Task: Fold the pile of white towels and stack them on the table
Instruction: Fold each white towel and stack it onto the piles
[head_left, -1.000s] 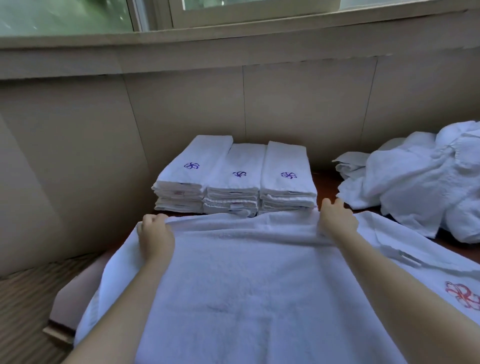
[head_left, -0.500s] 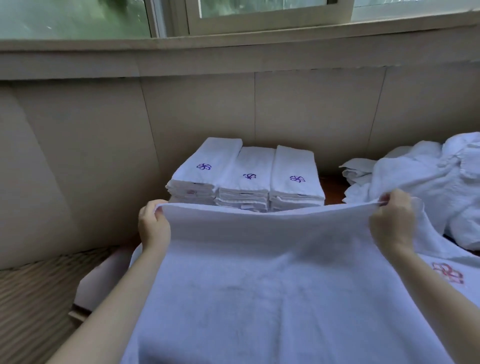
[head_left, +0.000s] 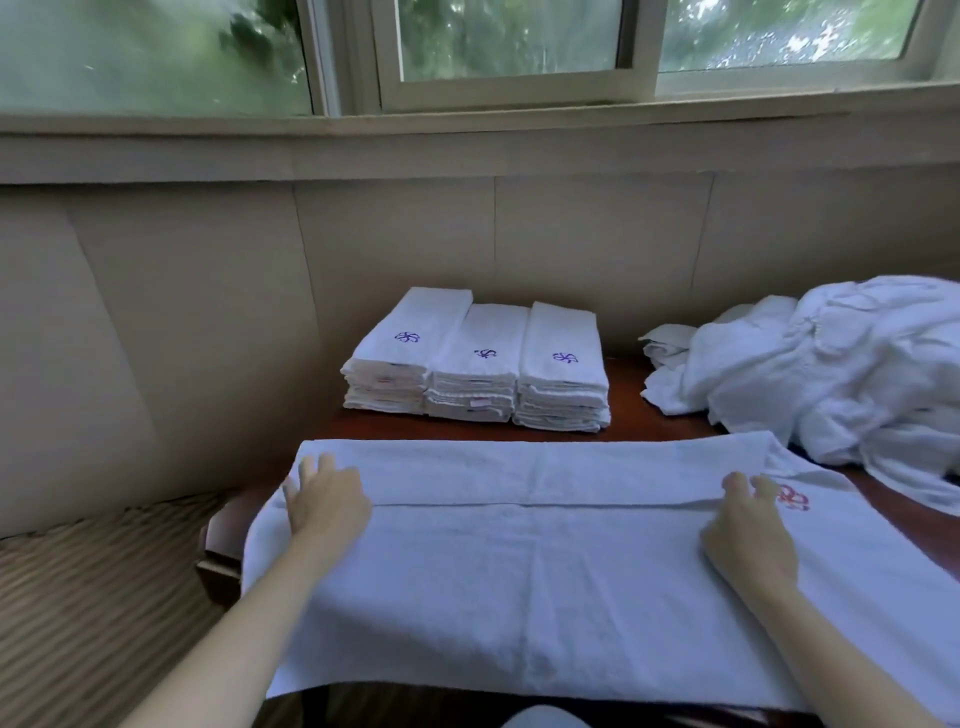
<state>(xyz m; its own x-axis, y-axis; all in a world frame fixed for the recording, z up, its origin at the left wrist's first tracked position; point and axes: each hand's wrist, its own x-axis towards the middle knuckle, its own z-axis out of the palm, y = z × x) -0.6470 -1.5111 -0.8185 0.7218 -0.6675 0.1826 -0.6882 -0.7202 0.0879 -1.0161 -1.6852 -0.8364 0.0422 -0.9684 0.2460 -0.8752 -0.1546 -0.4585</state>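
Both lie flat and released on the towel spread over the table: left hand at its left end, right hand beside the red emblem. I log three folded stacks behind, unfolded pile right.

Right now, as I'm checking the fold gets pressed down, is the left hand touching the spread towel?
Touching. The head view shows the left hand lying flat on the spread towel, fingers straight, near its left end.
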